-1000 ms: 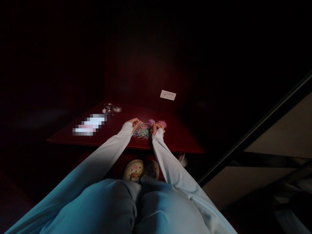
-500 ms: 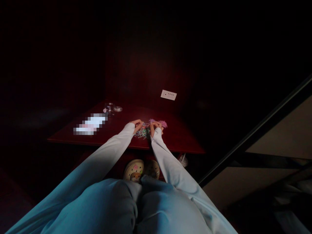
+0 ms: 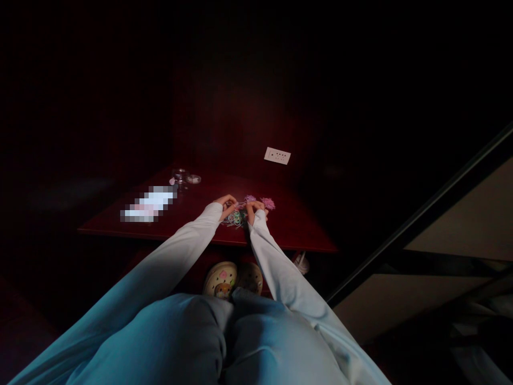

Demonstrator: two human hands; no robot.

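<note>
A pile of small coloured loops point(image 3: 235, 218), which look like elastic hair bands, lies near the front edge of the dark red table. At its left, my left hand point(image 3: 227, 203) has its fingers bent and drawn together at the loops; what they pinch is too small to make out. My right hand point(image 3: 255, 207) is curled at the pile's right side, its fingertips close together and their contents hidden. Just beyond that hand sit a purple cluster point(image 3: 250, 198) and a pink cluster point(image 3: 268, 203) of similar small pieces.
A clear jar point(image 3: 181, 177) stands at the back left of the table point(image 3: 208, 233), with a round lid point(image 3: 194, 179) beside it. Nearer lies a bright, blurred-out phone-like rectangle point(image 3: 149, 205). A white socket plate point(image 3: 277, 155) is on the back wall. Clogs point(image 3: 221, 279) show below.
My left hand's fingers have shifted slightly at the pile. My right hand's fingers have drawn in a little, so more of the pink cluster shows. The rest looks the same.
</note>
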